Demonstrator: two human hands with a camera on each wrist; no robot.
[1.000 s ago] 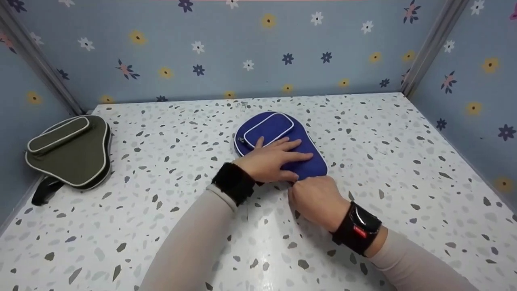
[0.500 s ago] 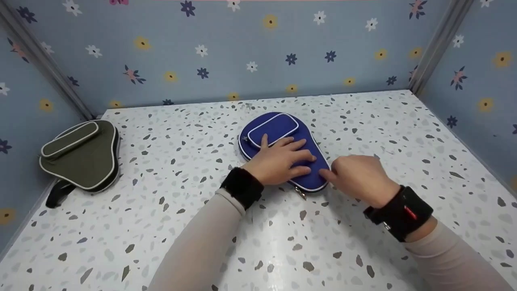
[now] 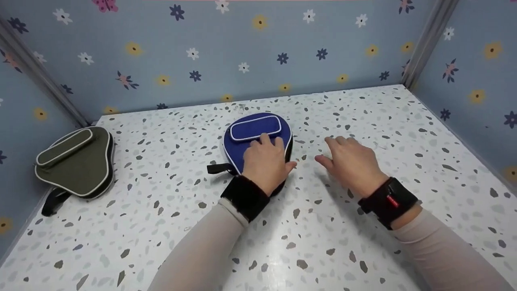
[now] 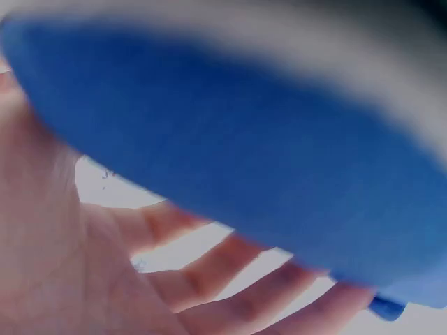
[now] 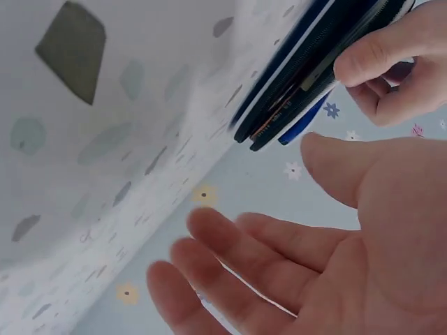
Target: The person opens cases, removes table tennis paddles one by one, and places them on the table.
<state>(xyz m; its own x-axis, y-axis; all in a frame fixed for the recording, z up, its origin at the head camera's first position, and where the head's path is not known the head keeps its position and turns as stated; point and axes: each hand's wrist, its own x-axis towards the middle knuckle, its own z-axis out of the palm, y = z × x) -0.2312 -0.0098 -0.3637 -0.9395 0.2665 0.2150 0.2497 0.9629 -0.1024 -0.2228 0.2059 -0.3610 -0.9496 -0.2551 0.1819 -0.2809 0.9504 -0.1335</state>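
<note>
At the far left of the head view, an olive-green case with white piping sits on the speckled white table, its black strap trailing at its lower left. Flowered blue panels rise behind.

At the centre of the frame is the blue case, pocket toward the top, with a dark loop sticking out at its lower left. The left hand lies over the case's narrow half, fingers loosely bent, spread and not wrapped round it; they rest on the blue face, reaching the pocket's lower edge, while the thumb is out at the right edge. The left wrist view shows the fingers separated, their tips hidden by blue cloth. In the right wrist view, the case's dark side shows a gap between its layers.

Right of centre, the right hand is raised above the table, holding nothing, its fingers slightly bent and thumb apart. The case lies left of these fingertips, near but not touching them.
</note>
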